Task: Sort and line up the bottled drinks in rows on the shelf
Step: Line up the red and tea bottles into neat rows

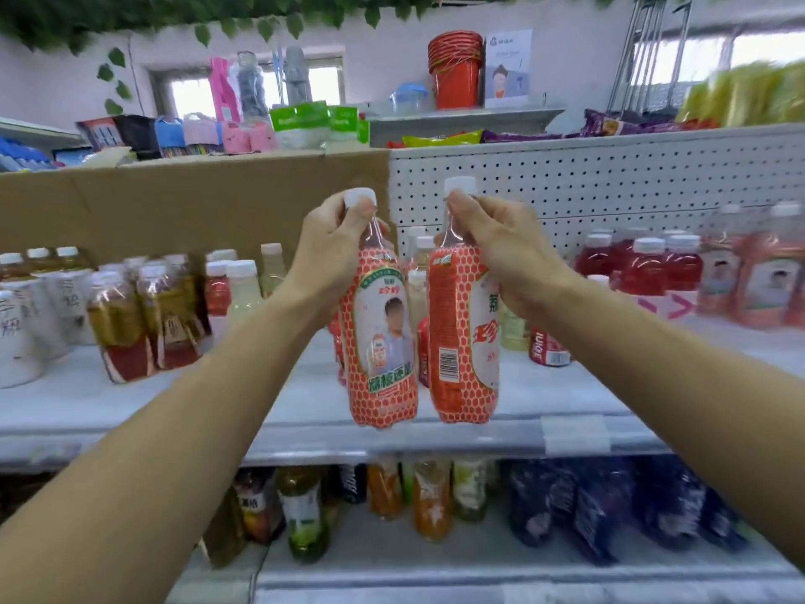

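Two forearms reach in from the lower corners. Left hand [337, 241]: closed round the neck of left bottle [383, 337], upright, cap up, portrait label facing the camera. Right hand [501, 250]: closed round the neck of right bottle [464, 337], upright, barcode showing. Both hang above the shelf [392, 433] edge. Bottles behind: partly hidden, blurred.

- The shelf [544, 385] lies bare along its front edge, under and to the right of the 2 held bottles [383, 342]
- On the left, the brown tea bottles [143, 316] and white bottles [26, 316] fill the depth
- On the right, the red drinks [644, 265] crowd the pegboard [588, 185]
- A can [548, 348] stands just behind the bare patch
- The cardboard sheet [174, 202] walls off the back left
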{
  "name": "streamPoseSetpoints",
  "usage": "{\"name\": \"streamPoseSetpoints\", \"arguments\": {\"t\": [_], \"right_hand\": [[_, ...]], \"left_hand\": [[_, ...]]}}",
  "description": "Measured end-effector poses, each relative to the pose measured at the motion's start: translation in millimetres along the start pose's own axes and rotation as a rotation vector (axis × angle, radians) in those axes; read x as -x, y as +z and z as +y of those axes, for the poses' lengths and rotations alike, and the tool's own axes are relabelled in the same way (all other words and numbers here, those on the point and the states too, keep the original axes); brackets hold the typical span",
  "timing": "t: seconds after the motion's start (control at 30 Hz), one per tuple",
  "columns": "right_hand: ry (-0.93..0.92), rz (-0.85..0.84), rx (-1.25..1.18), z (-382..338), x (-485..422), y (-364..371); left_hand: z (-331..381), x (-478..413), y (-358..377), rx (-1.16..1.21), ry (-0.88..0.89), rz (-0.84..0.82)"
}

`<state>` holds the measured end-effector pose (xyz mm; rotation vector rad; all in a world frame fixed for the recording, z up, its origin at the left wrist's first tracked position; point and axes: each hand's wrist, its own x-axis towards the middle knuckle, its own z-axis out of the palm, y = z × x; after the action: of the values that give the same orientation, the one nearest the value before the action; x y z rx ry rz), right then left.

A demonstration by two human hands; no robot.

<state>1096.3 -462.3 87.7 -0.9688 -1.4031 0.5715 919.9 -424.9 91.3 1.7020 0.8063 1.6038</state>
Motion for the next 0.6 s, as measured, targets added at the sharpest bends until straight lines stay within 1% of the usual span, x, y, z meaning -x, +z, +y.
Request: {"name": "streamPoseSetpoints", "arguments": {"t": [0.1,0.27,0.4,0.5,0.6], "right_hand": [[0.037,0.016,0.04,8,33,-31],[0.078,0.064,0.036,18,74,-86],[0.083,0.115,0.073,24,88,-135],[0.077,0.139,0.123,30,89,-177],[0.076,0.181,0.119,41,85,-223]], "left_hand": [[3,34,30,0.023,-0.045,-0.038],[13,68,88,0.079,-0.102,-0.09],[16,76,139,0.117,-0.132,-0.136],[16,74,180,0.179,-0.115,-0.176],[13,66,219,0.216,-0.089,-0.21]]}}
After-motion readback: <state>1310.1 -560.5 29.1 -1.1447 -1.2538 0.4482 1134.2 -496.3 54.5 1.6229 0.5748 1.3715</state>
